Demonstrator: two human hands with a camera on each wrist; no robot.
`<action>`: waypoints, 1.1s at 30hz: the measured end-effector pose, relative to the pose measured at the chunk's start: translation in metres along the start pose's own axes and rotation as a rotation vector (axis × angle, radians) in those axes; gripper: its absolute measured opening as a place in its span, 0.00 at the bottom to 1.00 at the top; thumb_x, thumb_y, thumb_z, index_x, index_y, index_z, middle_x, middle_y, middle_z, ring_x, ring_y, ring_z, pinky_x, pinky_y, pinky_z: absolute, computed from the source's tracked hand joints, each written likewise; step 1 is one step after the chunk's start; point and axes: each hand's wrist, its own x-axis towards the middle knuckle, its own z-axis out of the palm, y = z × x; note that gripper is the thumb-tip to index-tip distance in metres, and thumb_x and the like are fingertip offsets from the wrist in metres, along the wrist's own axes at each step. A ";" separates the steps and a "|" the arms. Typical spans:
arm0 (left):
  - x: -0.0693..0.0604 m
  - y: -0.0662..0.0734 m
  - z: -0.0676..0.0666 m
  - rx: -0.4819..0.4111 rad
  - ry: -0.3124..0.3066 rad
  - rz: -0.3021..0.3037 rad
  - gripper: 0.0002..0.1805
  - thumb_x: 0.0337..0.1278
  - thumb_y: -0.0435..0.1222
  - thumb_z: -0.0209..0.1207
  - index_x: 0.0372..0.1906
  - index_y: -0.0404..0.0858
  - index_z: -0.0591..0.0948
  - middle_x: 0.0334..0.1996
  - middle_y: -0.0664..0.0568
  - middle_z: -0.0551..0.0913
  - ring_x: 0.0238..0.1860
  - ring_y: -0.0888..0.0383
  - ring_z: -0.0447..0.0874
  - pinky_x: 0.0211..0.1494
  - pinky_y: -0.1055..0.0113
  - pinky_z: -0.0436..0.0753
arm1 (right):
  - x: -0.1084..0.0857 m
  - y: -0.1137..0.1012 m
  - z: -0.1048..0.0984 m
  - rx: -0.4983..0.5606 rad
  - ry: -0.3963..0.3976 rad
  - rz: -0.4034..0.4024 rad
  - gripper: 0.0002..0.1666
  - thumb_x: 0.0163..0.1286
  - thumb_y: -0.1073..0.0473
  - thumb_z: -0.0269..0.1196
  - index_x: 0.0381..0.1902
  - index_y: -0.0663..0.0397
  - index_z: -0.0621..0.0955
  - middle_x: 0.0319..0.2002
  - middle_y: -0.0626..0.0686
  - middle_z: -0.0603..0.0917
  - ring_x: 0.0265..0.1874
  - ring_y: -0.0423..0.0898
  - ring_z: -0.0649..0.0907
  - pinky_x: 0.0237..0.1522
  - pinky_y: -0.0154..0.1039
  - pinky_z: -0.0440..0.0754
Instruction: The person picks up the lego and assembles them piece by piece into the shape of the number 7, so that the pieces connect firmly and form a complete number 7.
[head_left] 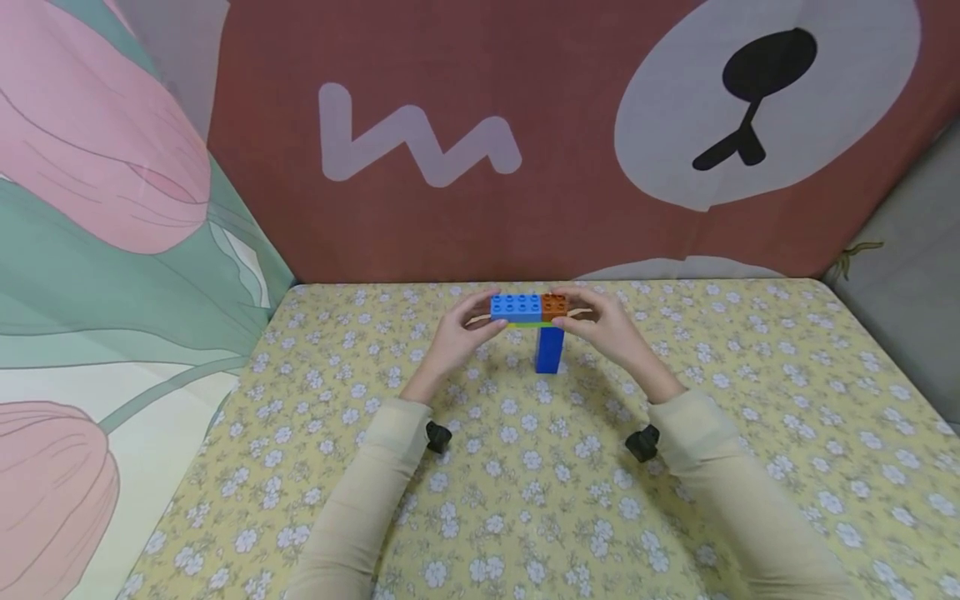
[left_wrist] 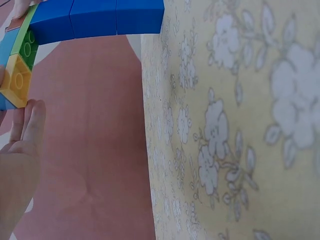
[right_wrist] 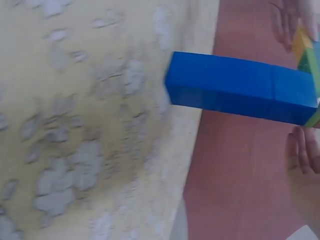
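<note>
A toy-brick build has a column of dark blue bricks with a flat row across its top. In the head view, a light blue brick and an orange-brown brick lie side by side on that row. Under them, the left wrist view shows a green brick and a yellow brick. My left hand pinches the left end of the light blue brick between thumb and fingers. At the opposite end, my right hand holds the orange-brown brick the same way. The fingers behind the bricks are partly hidden.
The column's foot meets a table with a yellow floral cloth. Behind the table's far edge hangs a red-brown printed cloth. A tulip-patterned cloth hangs at the left, and a grey surface borders the right.
</note>
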 end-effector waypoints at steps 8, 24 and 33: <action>0.001 0.000 -0.001 0.012 0.010 0.038 0.31 0.63 0.33 0.59 0.70 0.43 0.66 0.62 0.43 0.71 0.64 0.48 0.72 0.66 0.64 0.75 | -0.005 0.010 -0.003 0.078 -0.003 0.077 0.36 0.70 0.50 0.60 0.72 0.46 0.63 0.65 0.61 0.71 0.63 0.58 0.72 0.61 0.56 0.75; -0.005 -0.002 -0.006 0.008 0.030 -0.014 0.26 0.69 0.39 0.53 0.70 0.44 0.67 0.67 0.47 0.71 0.66 0.50 0.71 0.68 0.57 0.74 | -0.005 0.006 0.002 0.153 0.047 0.187 0.38 0.65 0.43 0.63 0.70 0.46 0.67 0.64 0.59 0.75 0.61 0.55 0.76 0.62 0.55 0.76; -0.005 -0.004 -0.008 -0.037 0.033 -0.047 0.25 0.69 0.39 0.53 0.69 0.42 0.68 0.66 0.44 0.71 0.62 0.42 0.74 0.66 0.55 0.76 | -0.005 0.006 0.005 0.143 0.035 0.236 0.36 0.66 0.42 0.62 0.69 0.45 0.69 0.61 0.61 0.76 0.59 0.57 0.77 0.63 0.57 0.74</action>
